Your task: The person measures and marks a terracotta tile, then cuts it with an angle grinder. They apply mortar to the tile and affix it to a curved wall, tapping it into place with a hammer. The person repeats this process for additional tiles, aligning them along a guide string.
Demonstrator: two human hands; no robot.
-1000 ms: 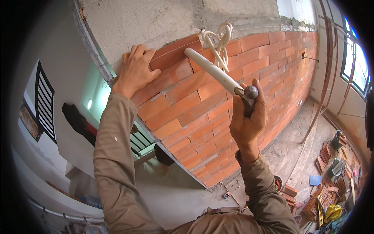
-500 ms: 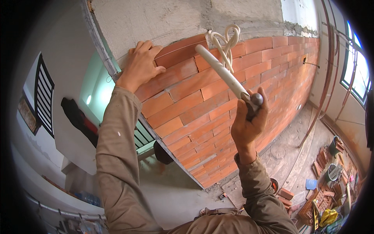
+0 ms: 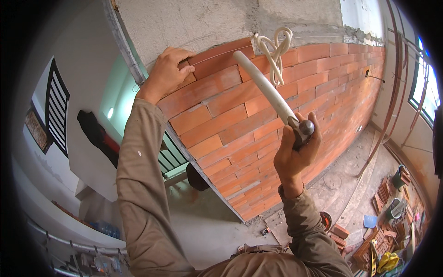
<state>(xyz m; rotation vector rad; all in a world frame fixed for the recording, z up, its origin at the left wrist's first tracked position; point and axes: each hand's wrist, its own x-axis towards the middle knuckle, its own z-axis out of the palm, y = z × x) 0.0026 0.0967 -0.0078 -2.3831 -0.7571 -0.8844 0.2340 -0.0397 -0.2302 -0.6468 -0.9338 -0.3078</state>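
Note:
My left hand (image 3: 168, 71) is at the upper left end of the brick facing, its fingers curled over the top edge and its thumb on the front. Under it shows part of a short orange brick tile (image 3: 188, 80), mostly hidden by the hand. Beside it sits a longer red-brown brick tile (image 3: 219, 59) in the top row, with a thin string across its face. My right hand (image 3: 295, 150) is closed round the dark metal head of a hammer (image 3: 265, 87). Its pale, pipe-like handle points up and left, its end in front of the longer tile.
A looped white cord (image 3: 277, 57) hangs at the top row. Rough grey plaster (image 3: 198, 23) lies above the brick wall (image 3: 235, 134). Stacked tiles (image 3: 339, 233), buckets (image 3: 395, 207) and a yellow cloth (image 3: 387, 261) lie on the floor at lower right. Rust-coloured poles (image 3: 392, 92) stand on the right.
The view has shifted slightly, so the wall sits further right. My left fingers have drawn together and the thumb has lifted, baring the short tile. The hammer handle's end lies further left over the longer tile.

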